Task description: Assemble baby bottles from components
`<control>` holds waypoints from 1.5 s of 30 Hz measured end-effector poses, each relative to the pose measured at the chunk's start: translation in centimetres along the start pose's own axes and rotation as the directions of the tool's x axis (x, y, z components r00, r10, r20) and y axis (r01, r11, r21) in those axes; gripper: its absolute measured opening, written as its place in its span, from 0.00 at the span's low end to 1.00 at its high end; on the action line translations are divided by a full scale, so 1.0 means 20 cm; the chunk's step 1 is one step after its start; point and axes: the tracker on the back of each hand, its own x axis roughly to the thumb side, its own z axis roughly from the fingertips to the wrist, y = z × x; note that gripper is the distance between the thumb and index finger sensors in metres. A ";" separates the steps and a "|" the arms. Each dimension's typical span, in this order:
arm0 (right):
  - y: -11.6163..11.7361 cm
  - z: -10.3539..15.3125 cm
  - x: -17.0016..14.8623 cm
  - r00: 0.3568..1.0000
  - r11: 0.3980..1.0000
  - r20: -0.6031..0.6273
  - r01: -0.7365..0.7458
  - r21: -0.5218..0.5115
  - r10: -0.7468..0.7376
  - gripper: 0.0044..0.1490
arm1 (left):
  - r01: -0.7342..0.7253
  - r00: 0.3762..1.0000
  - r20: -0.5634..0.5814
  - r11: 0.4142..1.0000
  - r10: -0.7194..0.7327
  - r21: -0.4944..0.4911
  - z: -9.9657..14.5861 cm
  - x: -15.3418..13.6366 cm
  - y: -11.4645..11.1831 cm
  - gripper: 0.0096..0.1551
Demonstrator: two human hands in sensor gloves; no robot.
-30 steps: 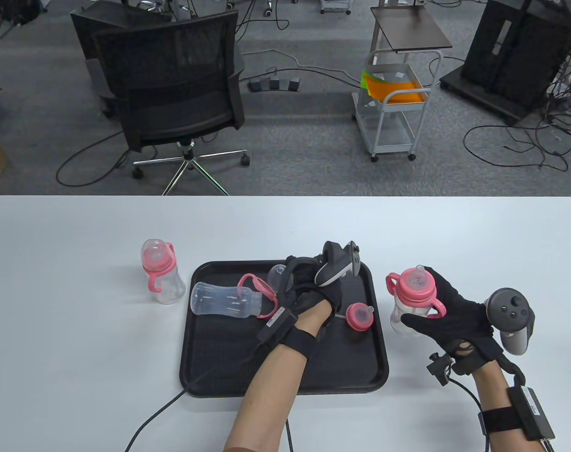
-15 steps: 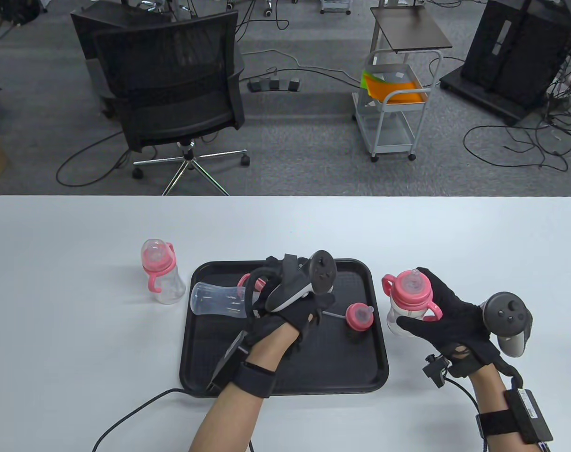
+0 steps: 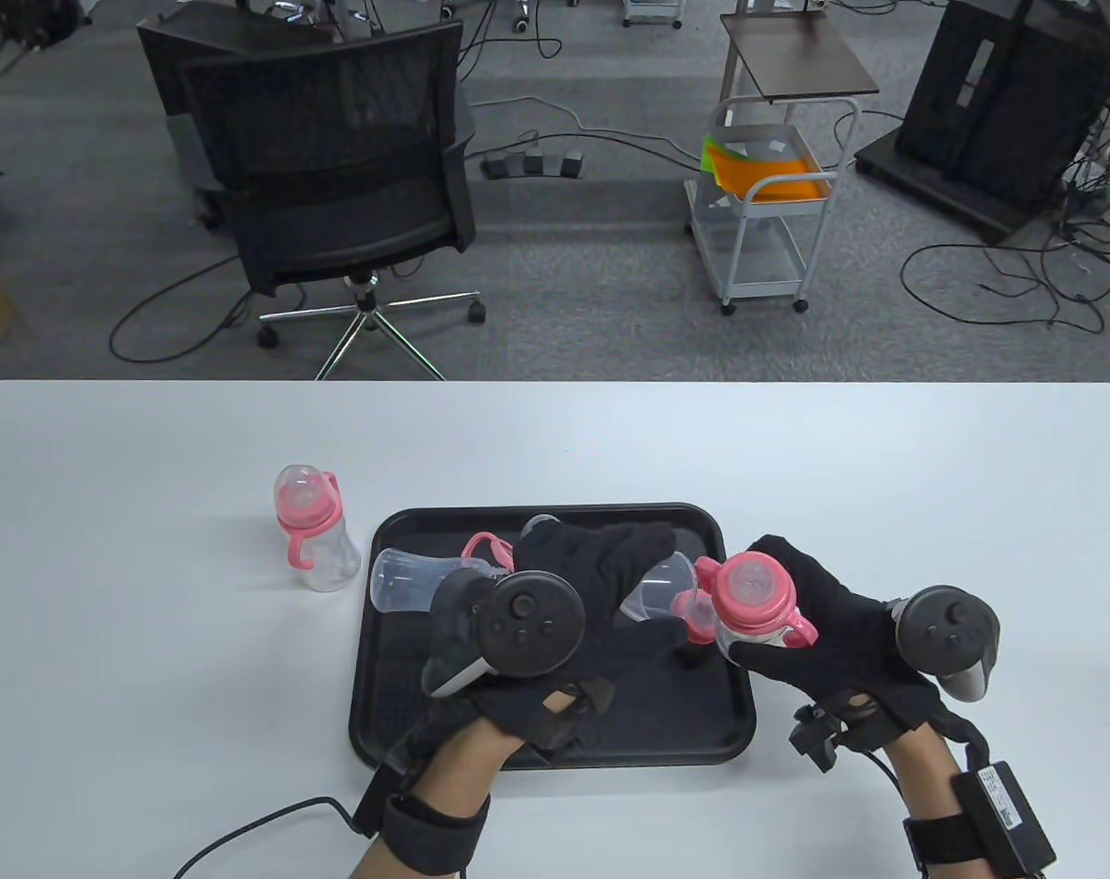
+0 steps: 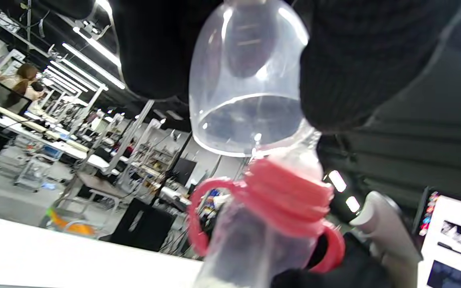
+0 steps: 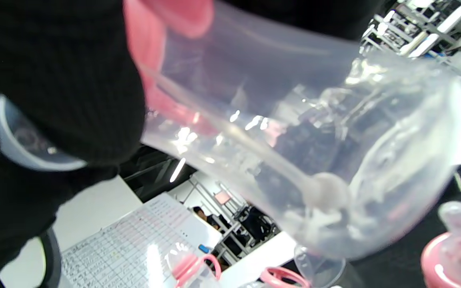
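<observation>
Capping the clear plastic baby bottle with pink handled collar (image 3: 756,609), gripped by the right hand (image 3: 830,632) over the black tray's (image 3: 555,742) right edge.
Left hand (image 3: 592,586) pinches a clear domed cap (image 3: 658,586); seat it squarely over the teat, I'd judge. Visible: two upright bottles, one lying body, one loose teat collar.
</observation>
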 end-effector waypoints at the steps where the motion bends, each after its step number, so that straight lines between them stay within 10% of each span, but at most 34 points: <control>1: 0.02 0.00 0.02 1.000 1.000 0.008 -0.015 0.013 0.015 0.66 | -0.006 1.000 0.018 1.000 0.006 -0.006 0.00 0.01 -0.01 0.51; 16: 0.11 -0.01 0.11 0.992 0.992 0.055 -0.113 0.061 0.109 0.66 | 0.118 0.992 0.055 0.993 -0.116 -0.030 0.00 0.09 -0.09 0.55; 25: 0.13 -0.01 0.13 0.997 0.997 0.052 -0.054 0.060 0.051 0.66 | -0.125 0.992 0.016 0.992 0.125 0.010 0.00 0.00 -0.24 0.52; 32: 0.14 -0.01 0.18 0.996 0.997 0.047 -0.072 0.026 0.071 0.66 | -0.549 0.835 -0.050 0.836 0.547 -0.022 0.00 -0.09 -0.34 0.44; 41: 0.19 -0.03 0.18 0.999 0.998 0.021 -0.043 0.036 0.042 0.65 | -0.666 0.742 -0.030 0.742 0.670 0.075 0.02 -0.16 -0.40 0.39; 45: 0.19 -0.02 0.20 0.997 0.996 0.020 -0.071 0.055 0.070 0.65 | -0.794 0.600 -0.059 0.603 0.798 0.081 0.03 -0.19 -0.44 0.37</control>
